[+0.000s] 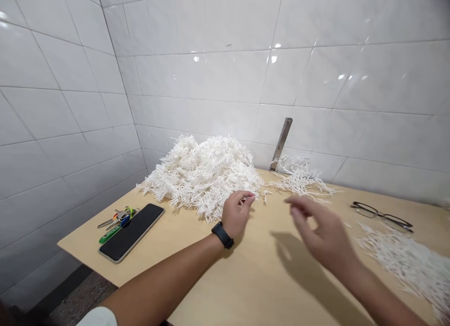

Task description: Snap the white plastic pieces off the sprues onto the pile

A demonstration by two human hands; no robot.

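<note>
A big heap of thin white plastic sticks point(204, 174) lies at the back left of the wooden table point(246, 279). My left hand point(236, 213), with a black watch on the wrist, rests at the heap's right edge, its fingers pinched on a few sticks. My right hand point(318, 232) hovers above the table to the right, blurred by motion, with its fingers loosely spread and nothing visible in them. A smaller scatter of sticks point(302, 181) lies behind the hands. Another flat pile of sticks point(408, 265) lies at the right edge.
A black phone point(131, 232) lies face up at the table's left, with a bunch of keys point(117, 219) beside it. A pair of glasses point(381, 216) rests at the right rear. White tiled walls close in the back and left, and a metal bracket point(281, 143) leans on the wall.
</note>
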